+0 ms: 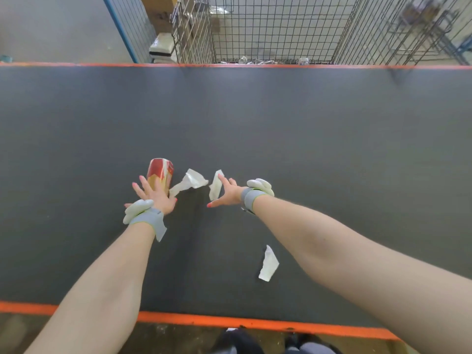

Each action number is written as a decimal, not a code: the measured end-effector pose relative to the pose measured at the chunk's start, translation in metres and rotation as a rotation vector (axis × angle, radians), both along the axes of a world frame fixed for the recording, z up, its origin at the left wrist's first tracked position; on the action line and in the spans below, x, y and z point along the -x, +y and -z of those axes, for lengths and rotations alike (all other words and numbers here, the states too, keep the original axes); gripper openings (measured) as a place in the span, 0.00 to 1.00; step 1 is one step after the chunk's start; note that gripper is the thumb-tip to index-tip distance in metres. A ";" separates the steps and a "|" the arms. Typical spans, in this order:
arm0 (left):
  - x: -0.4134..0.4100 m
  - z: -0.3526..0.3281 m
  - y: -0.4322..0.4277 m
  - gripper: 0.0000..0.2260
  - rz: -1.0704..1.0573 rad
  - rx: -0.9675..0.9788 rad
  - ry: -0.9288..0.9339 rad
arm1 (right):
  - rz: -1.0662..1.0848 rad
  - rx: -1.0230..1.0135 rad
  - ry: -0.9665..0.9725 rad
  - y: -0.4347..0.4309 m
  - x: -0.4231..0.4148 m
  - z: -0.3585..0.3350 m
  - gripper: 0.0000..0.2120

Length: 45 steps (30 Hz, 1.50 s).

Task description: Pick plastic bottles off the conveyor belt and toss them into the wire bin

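Left hand (153, 195) before half-hidden can (161, 169)

Clear bottles (243, 60) (blurred) lie low in the wire bin (281, 26).

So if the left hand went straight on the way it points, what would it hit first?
The red can, lying right ahead of the left hand; the two overlap in view, so whether they already touch is unclear.

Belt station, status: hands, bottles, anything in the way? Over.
Hands: left hand open at red can, right hand open at paper scrap. No bottle visible on belt; wire bin beyond far edge.
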<state>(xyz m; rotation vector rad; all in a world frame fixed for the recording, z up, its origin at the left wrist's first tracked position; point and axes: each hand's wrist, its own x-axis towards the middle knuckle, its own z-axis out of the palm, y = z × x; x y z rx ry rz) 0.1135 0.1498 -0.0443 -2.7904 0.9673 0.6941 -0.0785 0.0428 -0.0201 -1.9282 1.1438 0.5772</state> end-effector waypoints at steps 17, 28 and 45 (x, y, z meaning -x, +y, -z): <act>0.035 0.021 -0.075 0.31 0.066 0.008 0.168 | 0.171 0.418 0.116 -0.032 -0.015 0.043 0.33; 0.045 -0.012 -0.247 0.31 0.105 0.145 0.166 | 0.914 -0.025 -0.375 -0.234 -0.025 0.003 0.43; 0.046 0.002 -0.321 0.32 0.182 0.091 0.172 | 0.482 0.110 -0.089 -0.332 -0.042 0.024 0.45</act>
